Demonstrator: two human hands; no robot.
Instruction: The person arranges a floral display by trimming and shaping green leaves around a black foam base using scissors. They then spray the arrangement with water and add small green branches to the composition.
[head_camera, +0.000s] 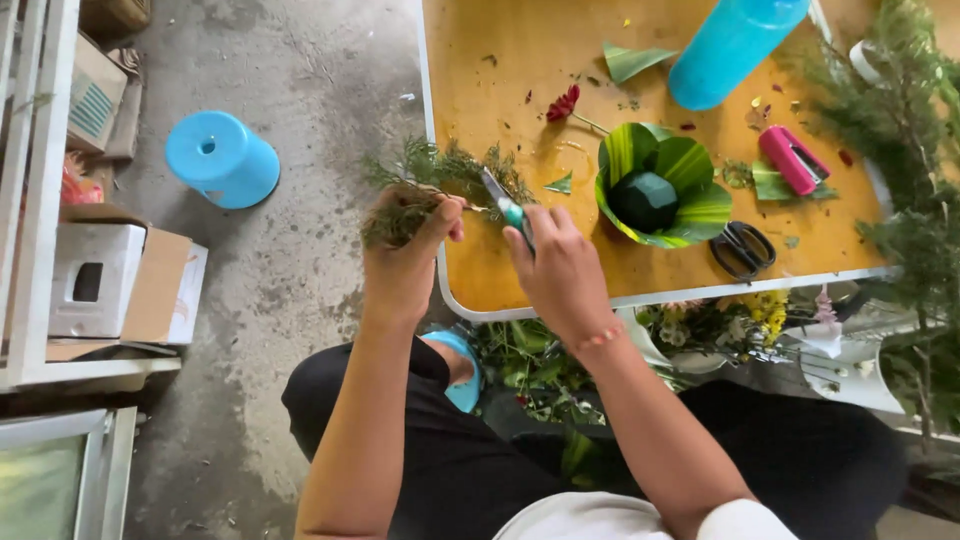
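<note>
Fingers of left hand (405, 255) clench feathery green sprig (425, 180) over worktop (500, 70) edge | right hand (560, 270) grips teal-handled snips (505, 205), blade at stem | leaf-wrapped foam (655, 190) nearby | risk: blade close to left thumb could nick it.

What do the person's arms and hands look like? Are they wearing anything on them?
Both arms are bare from the short white sleeves down. The left hand wears no glove and no ring that shows. The right hand is ungloved too, and a thin pink beaded bracelet goes around its wrist.
</note>
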